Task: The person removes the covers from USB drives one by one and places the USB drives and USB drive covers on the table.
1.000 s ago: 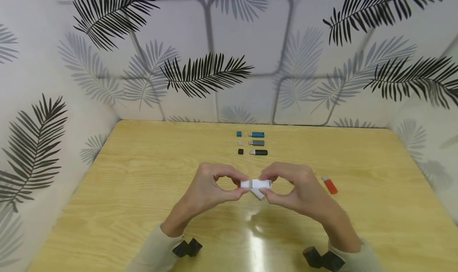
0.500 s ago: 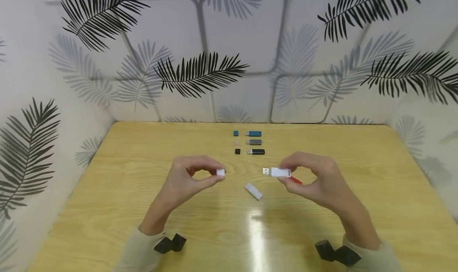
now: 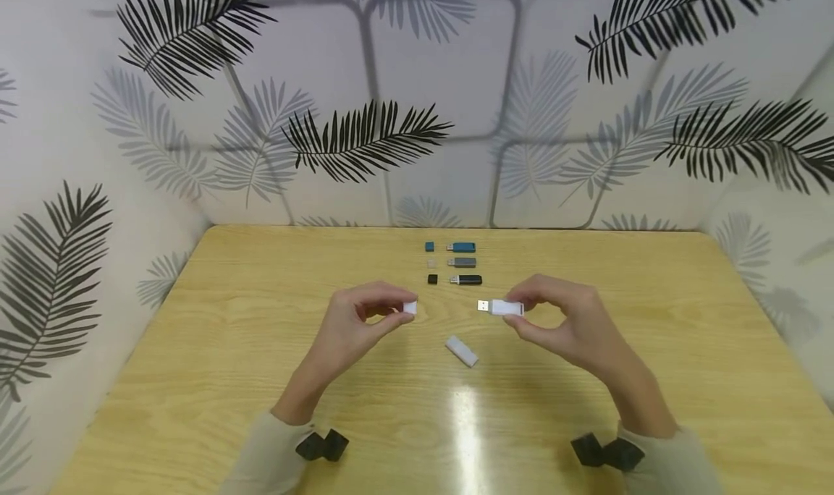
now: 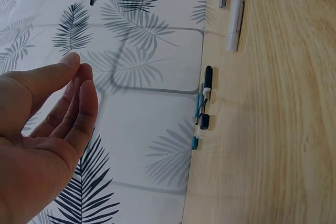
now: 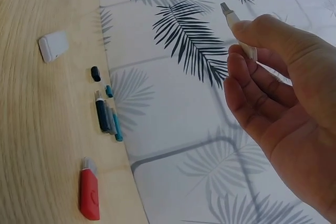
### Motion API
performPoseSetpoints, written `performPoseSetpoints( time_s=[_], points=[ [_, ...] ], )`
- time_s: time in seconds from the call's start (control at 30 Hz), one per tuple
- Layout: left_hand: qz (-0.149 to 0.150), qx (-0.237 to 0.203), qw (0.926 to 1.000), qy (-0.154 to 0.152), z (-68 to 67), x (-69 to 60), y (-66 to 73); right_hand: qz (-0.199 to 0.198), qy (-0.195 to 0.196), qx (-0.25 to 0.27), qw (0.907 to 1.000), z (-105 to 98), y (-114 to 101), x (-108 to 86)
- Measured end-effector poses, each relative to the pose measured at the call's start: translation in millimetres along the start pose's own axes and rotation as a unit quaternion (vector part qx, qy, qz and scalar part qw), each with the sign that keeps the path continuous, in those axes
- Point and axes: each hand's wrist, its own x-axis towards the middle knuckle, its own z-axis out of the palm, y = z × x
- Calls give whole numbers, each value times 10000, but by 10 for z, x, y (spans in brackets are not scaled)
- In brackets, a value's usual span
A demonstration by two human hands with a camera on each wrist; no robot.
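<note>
My left hand (image 3: 361, 325) pinches a small white cap (image 3: 410, 307) between thumb and fingertips; in the left wrist view the fingers hide it. Across from it, my right hand (image 3: 563, 321) holds a white USB stick (image 3: 508, 307) by its rear end. The stick's bare metal plug points left, towards the cap, with a gap between the two. Both hands are raised above the table. Below them, a second white USB stick (image 3: 462, 351), which looks capped, lies slantwise on the wood.
Behind the hands lie a blue USB stick (image 3: 461, 247), a grey one (image 3: 462, 262) and a black one (image 3: 465, 280), their caps to the left. A red uncapped stick (image 5: 90, 190) lies to the right. A leaf-patterned cloth (image 3: 449, 184) borders the wooden table (image 3: 260, 379).
The white cap has come off the white USB stick. My hands have parted, left with the cap, right with the stick, uncovering the second white stick on the table.
</note>
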Motion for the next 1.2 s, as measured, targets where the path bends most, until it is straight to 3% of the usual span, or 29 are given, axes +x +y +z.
performPoseSetpoints(
  time_s=[0.17, 0.27, 0.47, 0.7, 0.93, 1.2],
  points=[
    [-44, 17, 9999, 137, 62, 37, -91, 47, -9, 106, 9999, 60, 120, -2],
    [-230, 26, 9995, 205, 108, 54, -150, 76, 20, 83, 9999, 89, 170, -4],
    [-681, 449, 9960, 359, 170, 99, -256, 371, 30, 4, 9993, 156, 285, 0],
    [-801, 602, 9944, 349, 238, 224, -340, 691, -4, 178, 9974, 257, 415, 49],
    [-1087, 737, 9902, 472, 281, 334, -441, 1000, 110, 479, 9938, 354, 515, 85],
    [-1573, 1062, 9809, 438, 326, 448, -511, 1530, -16, 327, 9877, 455, 619, 149]
  ],
)
